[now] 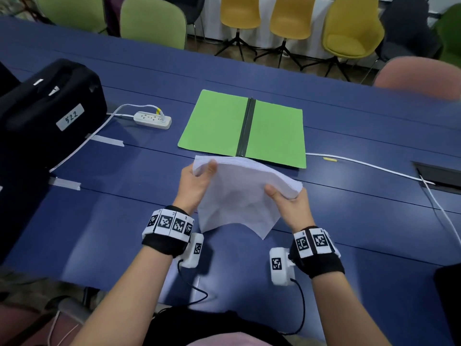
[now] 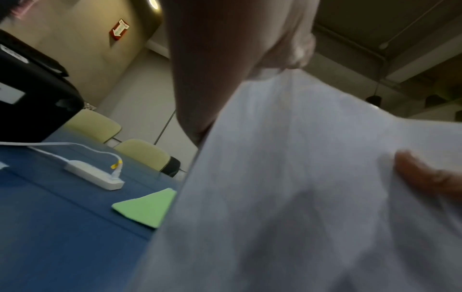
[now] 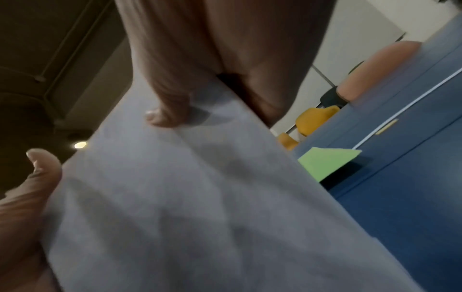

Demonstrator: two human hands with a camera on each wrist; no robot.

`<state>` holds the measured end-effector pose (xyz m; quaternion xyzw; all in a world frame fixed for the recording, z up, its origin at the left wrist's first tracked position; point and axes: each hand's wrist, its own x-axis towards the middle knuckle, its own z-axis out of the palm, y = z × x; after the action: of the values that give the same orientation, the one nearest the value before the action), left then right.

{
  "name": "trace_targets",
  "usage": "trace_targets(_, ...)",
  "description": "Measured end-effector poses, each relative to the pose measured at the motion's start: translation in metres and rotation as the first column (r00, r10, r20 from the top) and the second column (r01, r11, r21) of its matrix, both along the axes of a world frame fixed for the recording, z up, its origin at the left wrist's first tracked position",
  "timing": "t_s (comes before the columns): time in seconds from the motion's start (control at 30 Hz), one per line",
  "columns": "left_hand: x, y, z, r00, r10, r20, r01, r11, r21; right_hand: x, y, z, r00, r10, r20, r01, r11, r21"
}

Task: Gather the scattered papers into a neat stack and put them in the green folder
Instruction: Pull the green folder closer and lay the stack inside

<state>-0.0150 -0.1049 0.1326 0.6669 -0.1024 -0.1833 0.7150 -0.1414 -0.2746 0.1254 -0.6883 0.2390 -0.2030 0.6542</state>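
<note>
Left hand has the far left corner of the paper stack pinched, thumb on top and fingers curled beneath, while the right hand clamps the right edge the same way, thumb pressed on the top sheet. The stack is up off the blue table, sagging in the middle, its near corner drooping toward the person and its far edge fanned out, so the sheets look gathered but not yet square. Just beyond it lies the green folder, opened flat with its dark spine running down the centre; the stack's far edge hangs right over the folder's near edge. To finish this well, I'd say loosen both grips a touch, stand the sheets on one long edge and tap them against the table until the edges line up, then lay them onto the right-hand leaf, snug against the spine. Keep both hands supporting the sides, because a stack this floppy can slide apart. Off to the left sit a white power strip and a black case, well clear of the folder.
</note>
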Motion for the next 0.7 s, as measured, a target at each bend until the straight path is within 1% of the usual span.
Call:
trace_targets(0.07, -0.003, 0.004, -0.015, 0.995, -0.101, -0.008, 0.101, 0.993, 0.057, 0.003, -0.002, -0.006, 0.996, -0.074, -0.053, 0.072, 0.997, -0.026)
trace_targets(0.13, -0.008, 0.01, -0.034, 0.988, -0.143, -0.064, 0.151, 0.978, 0.146, 0.011, -0.008, -0.005, 0.988, -0.142, -0.064, 0.142, 0.99, -0.005)
trace_targets(0.2, -0.01, 0.018, -0.049, 0.98, -0.169, -0.106, 0.189, 0.958, 0.217, 0.021, -0.015, -0.003, 0.982, -0.187, -0.04, 0.19, 0.978, 0.084)
trace_targets(0.27, -0.008, 0.024, -0.057, 0.974, -0.198, -0.106, 0.22, 0.937, 0.271, 0.033, -0.021, 0.0, 0.981, -0.189, -0.039, 0.193, 0.967, 0.169)
trace_targets(0.33, 0.001, 0.03, -0.065, 0.981, -0.161, -0.107, 0.187, 0.932, 0.311, 0.048, -0.026, -0.006, 0.985, -0.139, -0.099, 0.158, 0.96, 0.233)
trace_targets(0.4, 0.013, 0.037, -0.076, 0.984, -0.105, -0.142, 0.15, 0.921, 0.359, 0.064, -0.033, -0.016, 0.973, -0.055, -0.223, 0.113, 0.96, 0.256)
trace_targets(0.47, 0.027, 0.053, -0.087, 0.98, -0.045, -0.195, 0.127, 0.892, 0.433, 0.081, -0.036, -0.047, 0.928, 0.035, -0.372, 0.088, 0.947, 0.308)
trace_targets(0.5, 0.033, 0.064, -0.095, 0.975, -0.02, -0.22, 0.127, 0.867, 0.483, 0.084, -0.034, -0.058, 0.902, 0.063, -0.427, 0.101, 0.931, 0.35)
trace_targets(0.53, 0.05, 0.076, -0.105, 0.97, 0.035, -0.239, 0.102, 0.835, 0.54, 0.098, -0.036, -0.079, 0.875, 0.045, -0.482, 0.15, 0.921, 0.359)
trace_targets(0.57, 0.094, 0.105, -0.127, 0.949, 0.125, -0.291, 0.085, 0.785, 0.614, 0.139, -0.019, -0.115, 0.815, 0.047, -0.577, 0.236, 0.883, 0.405)
trace_targets(0.6, 0.097, 0.111, -0.132, 0.947, 0.158, -0.28, 0.07, 0.749, 0.659, 0.139, -0.023, -0.122, 0.791, 0.019, -0.612, 0.286, 0.872, 0.397)
trace_targets(0.63, 0.097, 0.118, -0.137, 0.939, 0.176, -0.296, 0.084, 0.716, 0.693, 0.136, -0.027, -0.124, 0.774, 0.007, -0.634, 0.324, 0.855, 0.404)
trace_targets(0.67, 0.107, 0.122, -0.144, 0.937, 0.191, -0.293, 0.089, 0.68, 0.727, 0.145, -0.037, -0.135, 0.777, -0.051, -0.627, 0.358, 0.855, 0.375)
trace_targets(0.7, 0.135, 0.127, -0.158, 0.92, 0.232, -0.315, 0.097, 0.646, 0.757, 0.173, -0.043, -0.151, 0.756, -0.048, -0.653, 0.39, 0.834, 0.391)
